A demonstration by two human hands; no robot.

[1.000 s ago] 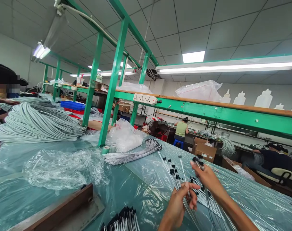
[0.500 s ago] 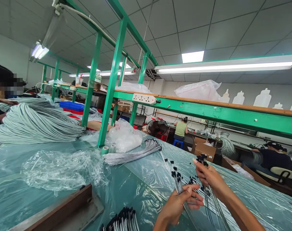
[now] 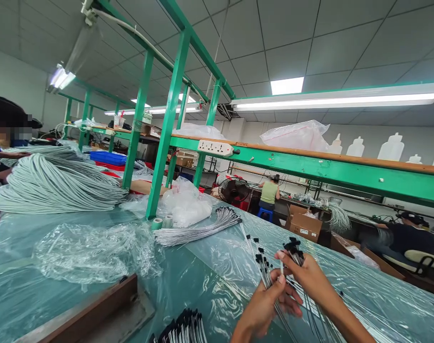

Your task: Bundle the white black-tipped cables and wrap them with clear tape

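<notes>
My right hand (image 3: pixel 306 276) is closed round a bunch of thin grey wires with black end connectors (image 3: pixel 292 247), held upright near the table's right side. My left hand (image 3: pixel 265 305) sits just below and left of it, fingers pinched on a few more of these wires (image 3: pixel 258 257), its fingertips touching the right hand. More loose wires of the same kind fan out on the plastic-covered table (image 3: pixel 202 281) under both hands. Another bunch with black ends (image 3: pixel 184 328) lies at the bottom edge.
A tied wire bundle (image 3: pixel 198 229) and two small tape rolls (image 3: pixel 161 222) lie beside a green post (image 3: pixel 165 128). A large pile of grey cable (image 3: pixel 52 186) sits far left by a person. Crumpled plastic bags (image 3: pixel 91 252), a wooden block (image 3: pixel 88 309), and seated workers lie beyond.
My right hand has come down and to the left with its bunch of wires. My left hand has risen to meet it, and the two hands now touch.
</notes>
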